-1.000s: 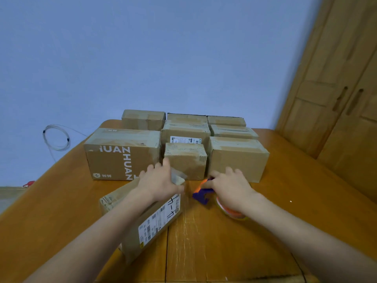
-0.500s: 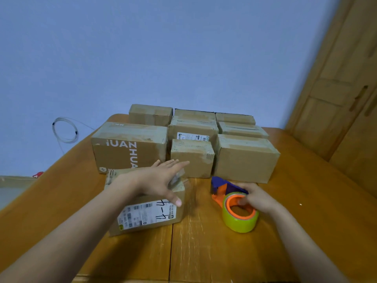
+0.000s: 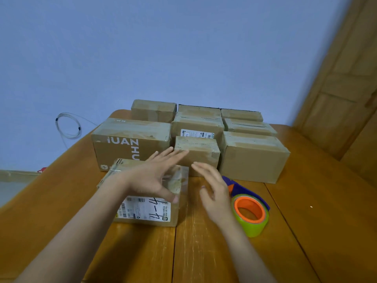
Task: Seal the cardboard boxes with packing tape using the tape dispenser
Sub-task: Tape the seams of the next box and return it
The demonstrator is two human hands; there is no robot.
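A small cardboard box with a white shipping label lies on the wooden table in front of me. My left hand lies flat on its top, fingers spread, over a strip of clear tape at the right end. My right hand hovers open just right of the box, holding nothing. The tape dispenser, purple with an orange core and a green roll, lies on the table right of that hand.
Several taped boxes are stacked at the back of the table, among them a large printed one and a plain one. A coiled white cable hangs on the blue wall. Wooden doors stand at the right.
My right hand let go of the tape dispenser, left it on the table and moved left towards the box. My left hand turned the box flat and now presses its top.
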